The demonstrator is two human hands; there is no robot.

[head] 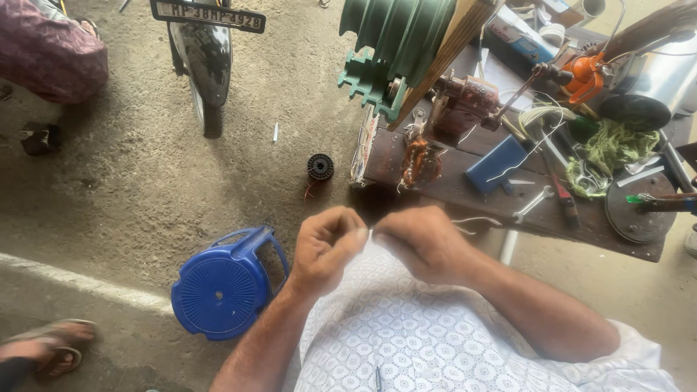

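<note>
**Pinching a thin white strand: both hands, held before the chest**

Pinching is shown at the fingertips of both hands, which meet at one spot just above a white patterned shirt (406, 327). The left hand (324, 247) is closed, thumb pressed to forefinger; the right hand (425, 243) is curled likewise. A thin white strand (372, 234) is gripped between them; only a short piece is seen, and its kind cannot be told.

- A blue plastic stool (221, 290) is set on the concrete floor (131, 181), just beside the left forearm.
- A small black spool (320, 167) lies on the floor, beyond the hands.
- A dark wooden workbench (450, 185) stands beyond the right hand; a copper-wound coil (419, 161), a blue box (496, 164), a spanner (531, 204) and green tangled thread (617, 145) are laid on it.
- A motorcycle's rear wheel (207, 65) is seen farther off.
</note>
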